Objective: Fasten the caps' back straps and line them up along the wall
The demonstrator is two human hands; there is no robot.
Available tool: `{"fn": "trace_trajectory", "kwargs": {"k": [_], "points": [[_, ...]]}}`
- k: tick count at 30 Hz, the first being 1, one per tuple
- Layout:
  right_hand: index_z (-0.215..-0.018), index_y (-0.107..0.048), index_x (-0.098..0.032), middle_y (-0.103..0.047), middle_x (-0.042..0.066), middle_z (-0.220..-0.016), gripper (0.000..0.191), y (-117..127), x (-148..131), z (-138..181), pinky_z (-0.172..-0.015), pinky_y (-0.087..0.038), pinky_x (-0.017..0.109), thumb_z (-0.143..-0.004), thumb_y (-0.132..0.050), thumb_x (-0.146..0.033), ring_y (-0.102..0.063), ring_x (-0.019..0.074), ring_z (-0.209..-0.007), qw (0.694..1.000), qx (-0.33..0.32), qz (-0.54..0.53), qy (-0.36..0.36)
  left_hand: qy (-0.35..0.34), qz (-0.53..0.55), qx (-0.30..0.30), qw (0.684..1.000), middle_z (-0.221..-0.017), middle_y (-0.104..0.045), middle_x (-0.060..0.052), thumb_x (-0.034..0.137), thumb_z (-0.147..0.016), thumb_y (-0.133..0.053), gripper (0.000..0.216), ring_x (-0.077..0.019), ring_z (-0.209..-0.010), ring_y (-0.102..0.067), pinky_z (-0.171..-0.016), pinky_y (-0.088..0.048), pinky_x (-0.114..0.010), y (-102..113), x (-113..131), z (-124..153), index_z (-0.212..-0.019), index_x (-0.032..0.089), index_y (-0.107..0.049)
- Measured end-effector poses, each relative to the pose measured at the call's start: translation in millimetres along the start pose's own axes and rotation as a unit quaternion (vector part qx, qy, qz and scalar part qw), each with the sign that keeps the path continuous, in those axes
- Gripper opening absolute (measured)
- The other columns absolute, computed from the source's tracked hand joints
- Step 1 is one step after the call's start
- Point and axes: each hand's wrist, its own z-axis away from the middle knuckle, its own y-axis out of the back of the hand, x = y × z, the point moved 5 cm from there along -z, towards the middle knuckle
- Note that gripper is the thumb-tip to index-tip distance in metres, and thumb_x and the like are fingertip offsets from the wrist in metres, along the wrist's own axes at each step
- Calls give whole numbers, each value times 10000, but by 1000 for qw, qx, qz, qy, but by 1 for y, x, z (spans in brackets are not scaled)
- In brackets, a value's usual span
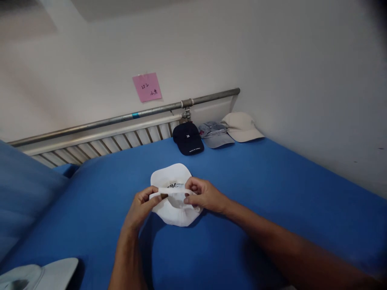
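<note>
Left hand (142, 205) pinching one end of strap (172, 192) at back of white cap (177, 201), thumb on top, fingers curled under; right hand (201, 195) gripping other end same way, so strap held taut betw. the two, prob. to keep the rear band steady w/ both ends under control. Cap resting centre of bed (272, 193), upside-down or tilted toward camera, brim pointing away, dark embroidered mark just visible inside/behind strap. Soft cotton-looking fabric, rounded crown slumped flat, stiff curved brim. Blue sheet smooth, matte, slightly creased. Lined up at far edge near wall: navy cap (188, 139) w/ small white logo, grey cap (214, 134) touching it, beige cap (240, 126) overlapping grey one, all brims facing out, seemingly parked out of the way. Pale cap (42, 274) at lower-left corner, partly cut off. Metal rail (127, 117) & slatted guard along bed side; pink note (147, 87) stuck on wall, writing too small to read.
</note>
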Motion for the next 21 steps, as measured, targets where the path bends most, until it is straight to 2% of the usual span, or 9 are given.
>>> {"fn": "trace_trajectory", "kwargs": {"k": [4,7,10,14,21], "points": [[-744,-475,-196,-545,-88,-529,267,-3,8,-4,-394,-388,183,-602,-700,-182,-490,73,-397,988,-39,-138,-61,15,18,-20,1000,-541,-626,-32,308,-592,-803,222,-110,-434,-515,-429,-368,-194,-4,-1,3,-684,136,-697],[-788,-522,-180,-520,-87,-504,221,-5,9,-4,-378,-371,169,-666,-697,-240,-436,48,-361,980,-56,-172,-79,14,44,-28,999,-528,-619,-22,319,-583,-803,231,-101,-403,-501,-404,-346,-187,-5,-4,3,-687,146,-691],[-862,-564,-170,-505,-84,-511,225,-5,8,-3,-356,-337,156,-756,-660,-344,-361,25,-339,980,-47,-177,-82,25,59,-38,997,-552,-625,-17,311,-579,-811,235,-100,-407,-512,-401,-351,-183,-5,-8,2,-717,156,-699],[-1000,-580,-178,-467,-88,-490,323,-5,7,-4,-317,-297,147,-871,-523,-468,-309,30,-321,988,-28,-139,-63,31,61,-59,996,-596,-629,-15,300,-606,-811,226,-94,-443,-525,-418,-365,-177,-8,-13,1,-747,158,-707],[-1092,-568,-211,-546,-69,-618,340,1,6,-7,-273,-291,152,-894,-490,-477,-323,18,-292,994,27,-97,-39,51,77,-52,994,-691,-692,-54,286,-598,-822,261,-119,-485,-589,-449,-430,-195,-10,-16,0,-777,152,-690]]}}
